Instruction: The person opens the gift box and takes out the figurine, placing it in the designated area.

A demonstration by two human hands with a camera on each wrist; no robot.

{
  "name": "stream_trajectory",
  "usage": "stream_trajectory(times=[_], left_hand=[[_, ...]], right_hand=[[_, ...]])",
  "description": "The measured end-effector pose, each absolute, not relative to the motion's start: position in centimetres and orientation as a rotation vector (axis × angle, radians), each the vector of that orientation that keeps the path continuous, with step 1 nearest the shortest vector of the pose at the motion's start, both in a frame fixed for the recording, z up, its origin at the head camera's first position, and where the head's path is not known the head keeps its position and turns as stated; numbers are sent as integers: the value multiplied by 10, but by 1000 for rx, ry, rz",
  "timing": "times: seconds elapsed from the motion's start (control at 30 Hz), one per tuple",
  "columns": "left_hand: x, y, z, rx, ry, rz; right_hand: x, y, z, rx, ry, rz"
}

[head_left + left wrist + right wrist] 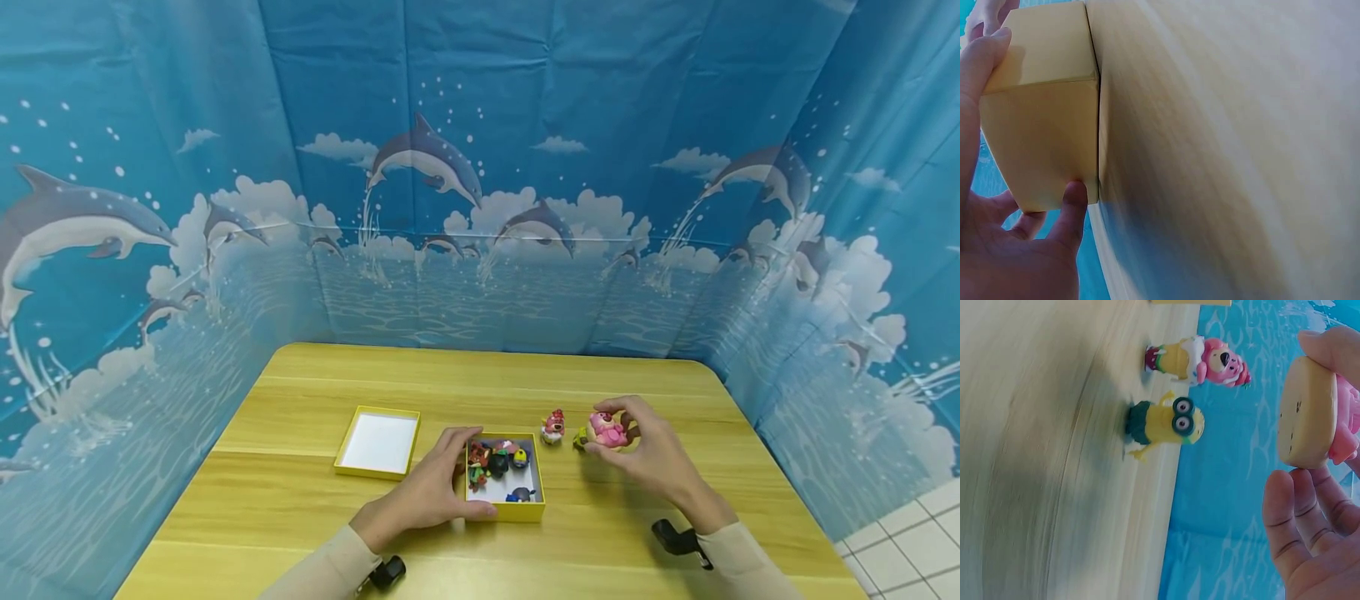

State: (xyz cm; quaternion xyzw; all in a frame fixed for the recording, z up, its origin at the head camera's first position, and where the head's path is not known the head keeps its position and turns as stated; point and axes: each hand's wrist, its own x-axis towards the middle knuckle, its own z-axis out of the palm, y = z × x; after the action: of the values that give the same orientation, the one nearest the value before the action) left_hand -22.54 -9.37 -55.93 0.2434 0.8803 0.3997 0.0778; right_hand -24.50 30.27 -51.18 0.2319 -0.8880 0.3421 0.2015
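Observation:
My left hand [427,492] grips a yellow box [506,512] at its left side, thumb at the near corner and fingers at the far one. In the left wrist view the thumb and fingers press on opposite walls of the box [1047,137]. Held above the table in my right hand [656,458] is a pink bear figurine [606,431]; its cream base [1307,415] is tilted toward the right wrist camera. Below it a yellow minion figurine [1169,422] stands on the table. A second pink bear figurine [1216,360] with a red top stands beside the minion.
Inside the box lie several small figures, among them a brown fox-like one [478,457], a black one [498,465] and a blue-grey one [522,495]. A yellow lid [378,443], white inside, lies left of the box. A dolphin-print curtain [480,308] surrounds the wooden table [247,500].

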Motion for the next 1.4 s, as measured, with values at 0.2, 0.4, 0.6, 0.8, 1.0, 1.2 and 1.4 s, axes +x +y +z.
stream_trajectory(times=[0.2,0.4,0.6,0.8,1.0,1.2,1.4], left_hand=[[-226,-94,-559,716,2636,1186],[-226,-93,-559,707,2631,1194],[-226,-94,-559,702,2624,1198],[-225,-93,-558,708,2617,1213],[-225,-94,-558,715,2618,1210],[-225,-93,-558,719,2619,1215],[-224,-93,-557,718,2617,1217]], right_hand=[[-247,312,-514,605,-2491,935],[-251,320,-520,574,-2505,890],[-252,328,-524,537,-2542,858],[-253,336,-524,499,-2575,879],[-255,341,-528,461,-2626,887],[-259,347,-533,414,-2699,870],[-261,350,-538,384,-2759,864]])
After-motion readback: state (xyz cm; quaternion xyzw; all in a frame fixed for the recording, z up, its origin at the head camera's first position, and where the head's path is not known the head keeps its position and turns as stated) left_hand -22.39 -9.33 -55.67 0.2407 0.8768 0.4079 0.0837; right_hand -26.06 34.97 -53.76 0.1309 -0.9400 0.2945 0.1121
